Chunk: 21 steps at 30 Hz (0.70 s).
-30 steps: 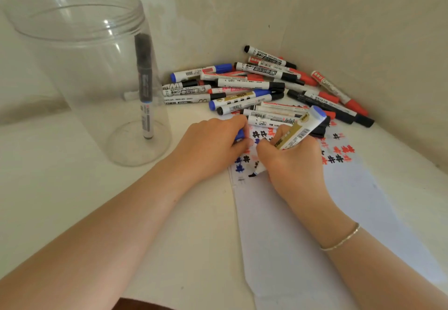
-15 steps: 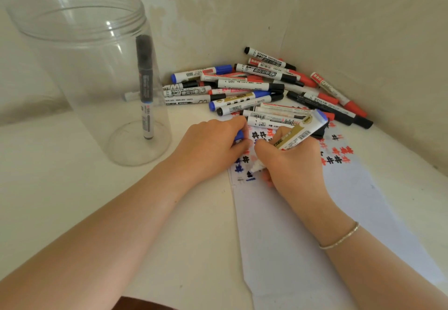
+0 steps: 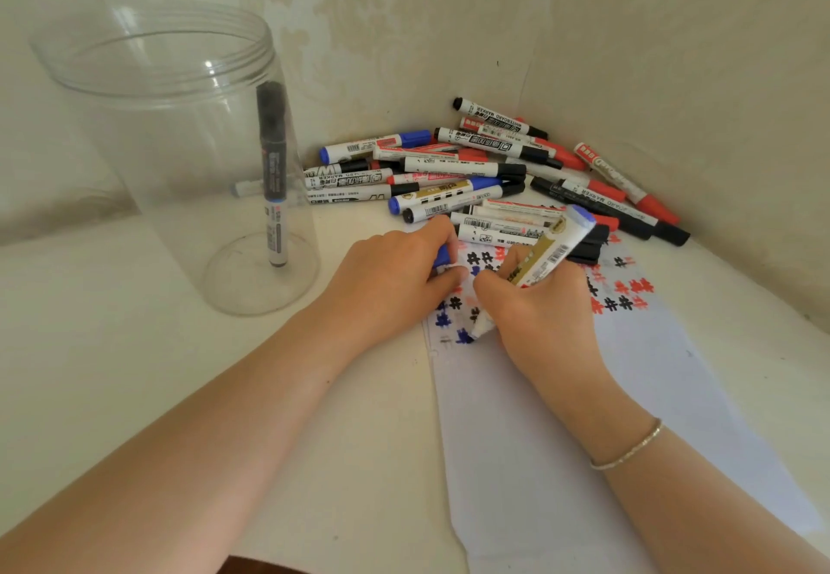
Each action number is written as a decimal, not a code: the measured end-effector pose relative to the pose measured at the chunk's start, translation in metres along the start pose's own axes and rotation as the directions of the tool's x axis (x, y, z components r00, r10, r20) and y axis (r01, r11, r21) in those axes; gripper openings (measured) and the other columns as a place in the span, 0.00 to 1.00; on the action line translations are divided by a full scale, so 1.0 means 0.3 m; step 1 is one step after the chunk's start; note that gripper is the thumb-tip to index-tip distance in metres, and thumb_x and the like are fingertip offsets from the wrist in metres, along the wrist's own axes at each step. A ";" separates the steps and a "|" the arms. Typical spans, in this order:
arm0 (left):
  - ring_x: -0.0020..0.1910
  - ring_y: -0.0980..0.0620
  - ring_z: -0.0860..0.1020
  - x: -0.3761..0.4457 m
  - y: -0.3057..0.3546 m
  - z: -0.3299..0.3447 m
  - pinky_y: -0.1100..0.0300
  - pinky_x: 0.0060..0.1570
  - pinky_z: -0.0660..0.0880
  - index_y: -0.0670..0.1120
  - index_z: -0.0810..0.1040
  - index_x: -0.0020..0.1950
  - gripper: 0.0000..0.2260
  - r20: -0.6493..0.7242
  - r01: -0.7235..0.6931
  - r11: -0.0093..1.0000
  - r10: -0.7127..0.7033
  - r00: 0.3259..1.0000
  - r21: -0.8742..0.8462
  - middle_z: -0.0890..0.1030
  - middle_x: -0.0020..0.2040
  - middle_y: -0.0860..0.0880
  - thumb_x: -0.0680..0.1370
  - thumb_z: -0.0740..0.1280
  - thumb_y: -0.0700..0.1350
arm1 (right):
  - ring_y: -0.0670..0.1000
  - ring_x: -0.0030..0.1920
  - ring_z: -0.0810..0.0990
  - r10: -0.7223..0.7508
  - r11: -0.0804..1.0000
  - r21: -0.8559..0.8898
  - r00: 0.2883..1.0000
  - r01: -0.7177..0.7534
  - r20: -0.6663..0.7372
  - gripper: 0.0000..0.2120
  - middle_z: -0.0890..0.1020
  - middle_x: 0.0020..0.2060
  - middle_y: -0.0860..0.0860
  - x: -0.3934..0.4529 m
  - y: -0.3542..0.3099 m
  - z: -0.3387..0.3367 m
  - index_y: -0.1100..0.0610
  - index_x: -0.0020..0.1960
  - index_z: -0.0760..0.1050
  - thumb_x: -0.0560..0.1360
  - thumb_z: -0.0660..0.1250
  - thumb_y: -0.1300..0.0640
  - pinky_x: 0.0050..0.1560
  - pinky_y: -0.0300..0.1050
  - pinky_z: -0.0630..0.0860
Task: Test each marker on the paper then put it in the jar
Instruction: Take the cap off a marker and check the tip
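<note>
Your right hand (image 3: 539, 317) grips the blue marker (image 3: 539, 259) round the barrel, tip down, blue tail end angled up and away from the grip. Below the grip the tip sits on the paper (image 3: 584, 439), on a blue mark at the near edge of the scribbles.

Your left hand (image 3: 395, 277) is curled round the blue cap (image 3: 442, 255), which pokes out just beyond the fingers. Its knuckles lie on the paper's left edge, beside the writing hand.

Step in hand, as I judge it: testing this marker.
- Keep the stroke short and on bare paper nearer you than the grip; the ground beyond it is crowded with marks.
- Let the left hand weigh on the sheet so it does not creep.
- Recap before dropping it, cap pushed fully home; an open tip would likely smear the jar.
- The jar (image 3: 179, 160) stands well to the left of both hands. Lift clear of the rim, lower tail first.

Counts:
- Jar: one, clear, upright, no lid.
- Markers in the jar: one, a black-capped marker (image 3: 271, 178) standing against the wall.
- Markers in hand: one.
- Loose pile (image 3: 494, 173) beyond your hands, in the corner: roughly twenty, overlapping, so no exact count; blue, black and red caps.
- Paper: one sheet visible; whether more lie under it, I cannot tell.
- One bracelet (image 3: 629, 450), right wrist.
</note>
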<state>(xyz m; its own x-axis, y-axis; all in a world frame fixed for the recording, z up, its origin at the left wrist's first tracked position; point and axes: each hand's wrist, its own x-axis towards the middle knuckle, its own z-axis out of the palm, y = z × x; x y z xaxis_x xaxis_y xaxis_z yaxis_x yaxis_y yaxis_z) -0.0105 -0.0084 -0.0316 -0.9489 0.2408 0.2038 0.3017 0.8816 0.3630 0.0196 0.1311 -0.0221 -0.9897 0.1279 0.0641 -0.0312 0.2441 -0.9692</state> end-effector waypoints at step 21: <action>0.30 0.56 0.73 -0.029 -0.009 -0.014 0.59 0.32 0.68 0.53 0.71 0.46 0.03 0.039 -0.122 0.986 0.127 0.991 -0.117 0.73 0.30 0.55 0.77 0.62 0.51 | 0.52 0.27 0.77 0.048 0.858 0.506 0.995 -0.085 0.087 0.05 0.82 0.36 0.61 0.025 -0.002 -0.051 0.61 0.38 0.76 0.72 0.70 0.62 0.28 0.42 0.75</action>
<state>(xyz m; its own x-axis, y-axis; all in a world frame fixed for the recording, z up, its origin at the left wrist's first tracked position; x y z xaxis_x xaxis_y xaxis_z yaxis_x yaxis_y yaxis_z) -0.0027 -0.0146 -0.0305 -0.9057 0.3668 0.2126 0.4239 0.7921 0.4392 0.0144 0.1467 -0.0174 -0.9984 0.0557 -0.0031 -0.0131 -0.2879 -0.9576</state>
